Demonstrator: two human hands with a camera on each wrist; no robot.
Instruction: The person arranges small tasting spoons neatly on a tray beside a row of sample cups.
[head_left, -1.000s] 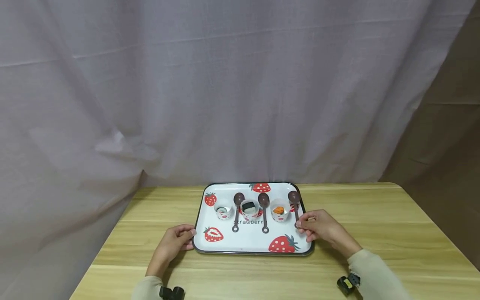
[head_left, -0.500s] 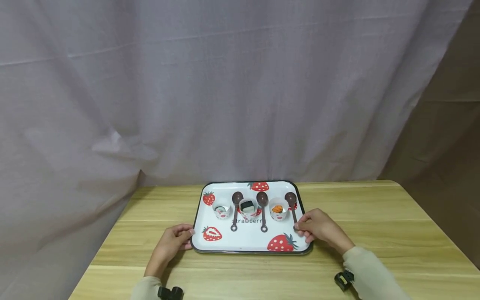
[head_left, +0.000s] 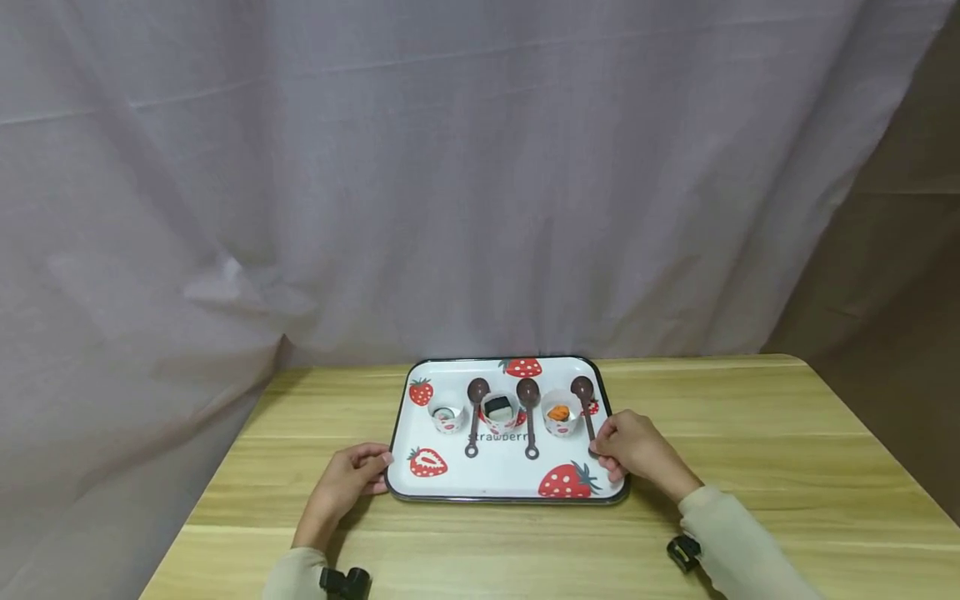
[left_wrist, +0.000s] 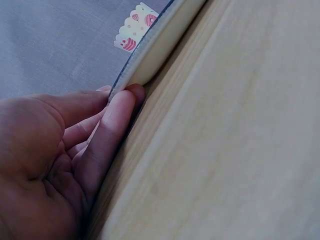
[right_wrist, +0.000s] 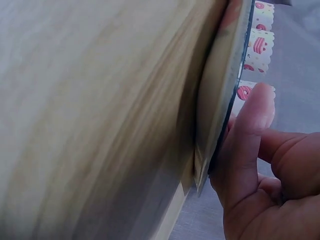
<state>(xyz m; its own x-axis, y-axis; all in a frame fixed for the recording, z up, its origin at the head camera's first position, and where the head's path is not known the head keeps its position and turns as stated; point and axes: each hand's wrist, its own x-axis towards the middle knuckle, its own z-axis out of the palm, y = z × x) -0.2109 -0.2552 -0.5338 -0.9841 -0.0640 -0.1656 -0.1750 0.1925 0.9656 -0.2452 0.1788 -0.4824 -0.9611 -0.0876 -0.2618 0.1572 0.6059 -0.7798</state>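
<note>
On a wooden table lies a white strawberry-print tray (head_left: pixel 487 483) with a dark rim. My left hand (head_left: pixel 347 482) pinches its left edge; the thumb (left_wrist: pixel 115 120) shows at the rim in the left wrist view. At the tray's right side, my right hand (head_left: pixel 636 450) pinches the handle end of a brown spoon (head_left: pixel 582 387), its bowl pointing away from me. Two similar spoons, a middle one (head_left: pixel 528 392) and a left one (head_left: pixel 477 389), lie between three small printed paper cups. The right cup (head_left: pixel 561 427) holds an orange piece (head_left: pixel 558 412).
In the middle cup (head_left: pixel 501 427) sits a black-and-white block (head_left: pixel 498 407), like a rice ball. The left cup (head_left: pixel 448 425) contains a small round roll-like piece (head_left: pixel 444 413). Wooden tabletop (head_left: pixel 735 450) surrounds the tray, and a grey curtain (head_left: pixel 480 183) hangs behind.
The right spoon's bowl has swung slightly left, closer to the right cup, with my right hand still on its handle. My left hand stays at the tray's edge. The head view shifts slightly.
</note>
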